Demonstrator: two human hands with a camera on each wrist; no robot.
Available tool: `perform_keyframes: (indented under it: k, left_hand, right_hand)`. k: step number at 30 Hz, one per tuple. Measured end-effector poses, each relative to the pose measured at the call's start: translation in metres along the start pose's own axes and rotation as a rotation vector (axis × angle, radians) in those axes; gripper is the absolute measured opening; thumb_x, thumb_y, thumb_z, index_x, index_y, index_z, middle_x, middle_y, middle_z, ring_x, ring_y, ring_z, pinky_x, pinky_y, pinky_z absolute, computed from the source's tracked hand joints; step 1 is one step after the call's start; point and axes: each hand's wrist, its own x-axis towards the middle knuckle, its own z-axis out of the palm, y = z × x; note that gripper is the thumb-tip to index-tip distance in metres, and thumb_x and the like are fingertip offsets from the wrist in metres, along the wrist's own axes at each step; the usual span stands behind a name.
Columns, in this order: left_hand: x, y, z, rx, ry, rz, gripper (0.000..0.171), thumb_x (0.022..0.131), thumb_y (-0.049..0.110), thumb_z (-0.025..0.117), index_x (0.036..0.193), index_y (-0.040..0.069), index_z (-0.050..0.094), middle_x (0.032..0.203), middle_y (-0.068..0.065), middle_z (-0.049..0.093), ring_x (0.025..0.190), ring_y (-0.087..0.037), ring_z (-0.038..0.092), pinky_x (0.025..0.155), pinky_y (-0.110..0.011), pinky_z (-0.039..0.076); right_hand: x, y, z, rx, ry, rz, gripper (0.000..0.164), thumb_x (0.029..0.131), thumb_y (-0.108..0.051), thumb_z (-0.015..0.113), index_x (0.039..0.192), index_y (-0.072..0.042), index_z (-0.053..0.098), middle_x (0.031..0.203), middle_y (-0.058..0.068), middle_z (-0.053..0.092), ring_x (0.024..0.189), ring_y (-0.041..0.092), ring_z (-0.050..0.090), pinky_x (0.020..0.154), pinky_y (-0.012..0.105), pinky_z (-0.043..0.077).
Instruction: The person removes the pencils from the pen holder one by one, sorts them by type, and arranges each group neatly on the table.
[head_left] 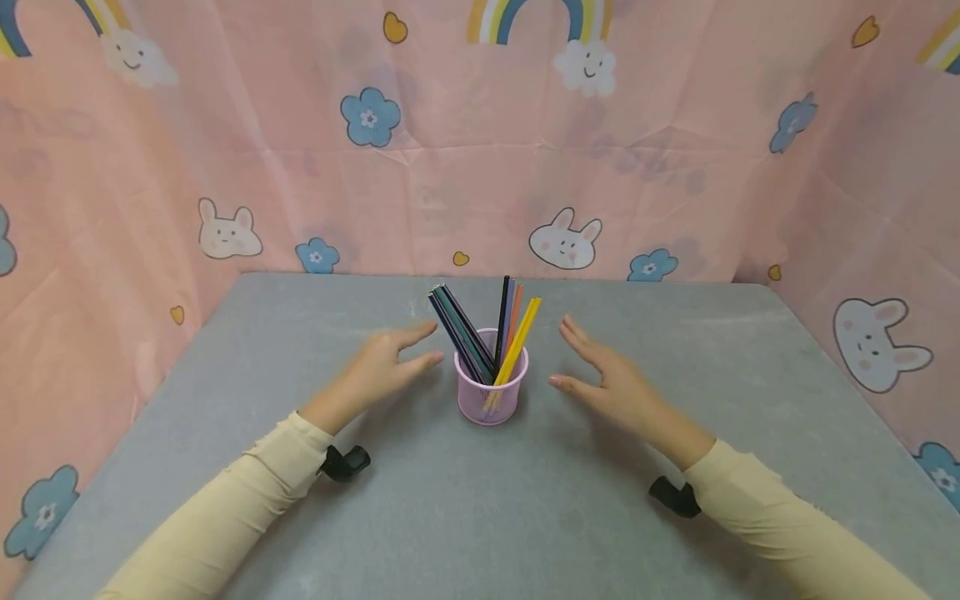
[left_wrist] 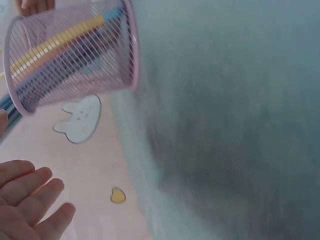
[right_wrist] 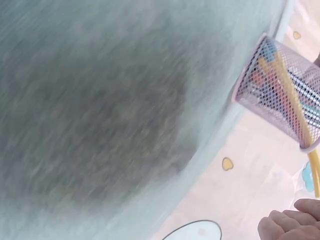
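Observation:
A pink mesh pen cup [head_left: 487, 406] stands upright on the grey table, seen also in the left wrist view as a mesh cup [left_wrist: 75, 95] and in the right wrist view. Dark pencils [head_left: 461, 333] lean left out of it; yellow pencils [head_left: 517, 340] lean right, beside black, purple and orange ones. My left hand [head_left: 382, 367] is just left of the cup, thumb and fingers apart, holding nothing. To the cup's right, my right hand [head_left: 611, 379] hovers with fingers extended and thumb spread, a small gap from the cup. Neither hand touches the cup in the head view.
The grey table [head_left: 495, 517] reaches back to a pink curtain [head_left: 450, 183] printed with rabbits, flowers and rainbows, which also hangs along both sides. A black wrist mount [head_left: 345, 463] sits under the left sleeve, and another black mount [head_left: 675, 497] under the right.

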Motion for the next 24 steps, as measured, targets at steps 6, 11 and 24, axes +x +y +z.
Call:
perform_keyframes:
  k: [6,11,24]
  left_hand:
    - [-0.001,0.005,0.009,-0.199,0.0,-0.082,0.056,0.096,0.031,0.066,0.144,0.006,0.052,0.145,-0.012,0.055,0.129,-0.035,0.057,0.11,-0.047,0.049]
    - [-0.001,0.011,0.016,-0.357,0.005,-0.163,0.053,0.094,0.028,0.069,0.138,0.002,0.056,0.136,-0.014,0.063,0.124,-0.029,0.063,0.106,-0.043,0.052]
    - [-0.009,0.028,0.04,-0.588,0.127,-0.237,0.047,0.092,0.016,0.071,0.133,-0.002,0.059,0.131,-0.018,0.066,0.122,-0.029,0.064,0.107,-0.044,0.052]
  right_hand:
    - [-0.001,-0.005,0.004,0.082,0.015,0.008,0.078,0.093,-0.044,0.067,0.156,-0.017,0.031,0.164,0.008,0.025,0.148,0.035,0.032,0.116,0.058,0.035]
    - [0.0,-0.009,0.008,0.219,0.031,0.009,0.073,0.093,-0.038,0.069,0.153,-0.009,0.037,0.16,0.01,0.033,0.144,0.032,0.04,0.112,0.047,0.041]
    - [-0.001,-0.016,0.017,0.469,0.166,0.11,0.048,0.093,-0.029,0.071,0.134,-0.007,0.062,0.129,0.011,0.067,0.12,0.026,0.065,0.1,0.04,0.054]
